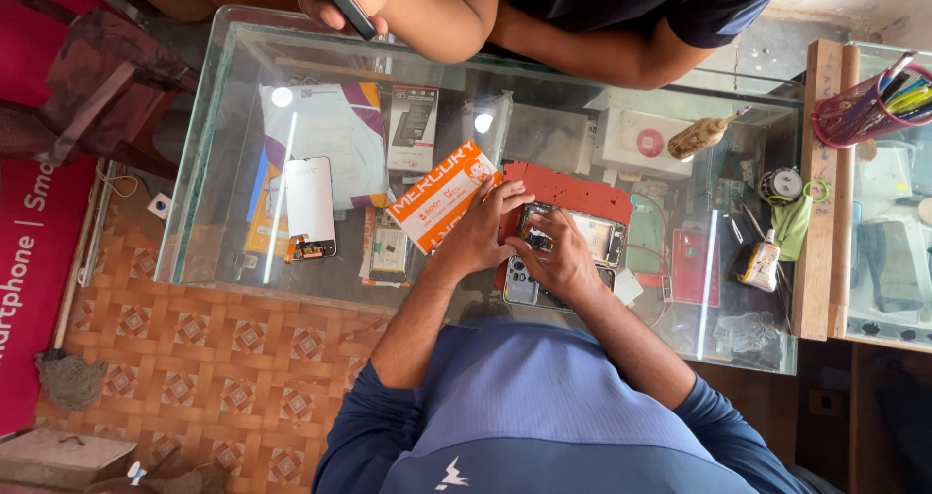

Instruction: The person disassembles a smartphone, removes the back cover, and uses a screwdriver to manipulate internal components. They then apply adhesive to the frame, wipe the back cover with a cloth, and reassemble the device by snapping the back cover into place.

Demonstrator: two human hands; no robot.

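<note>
Left hand [478, 230]: fingers curled, steadying the opened phone's [582, 237] end on the red mat [573, 188].
Right hand [561, 256]: fingertips pinched inside the phone.

Orange-white flat box [443, 195] on glass; red wall banner [29, 261] far left

Your right hand [561, 256] covers the opened phone's [582, 237] left half; whatever your fingers [537, 230] pinch is too small to tell. Second person cropped at top edge.
</note>
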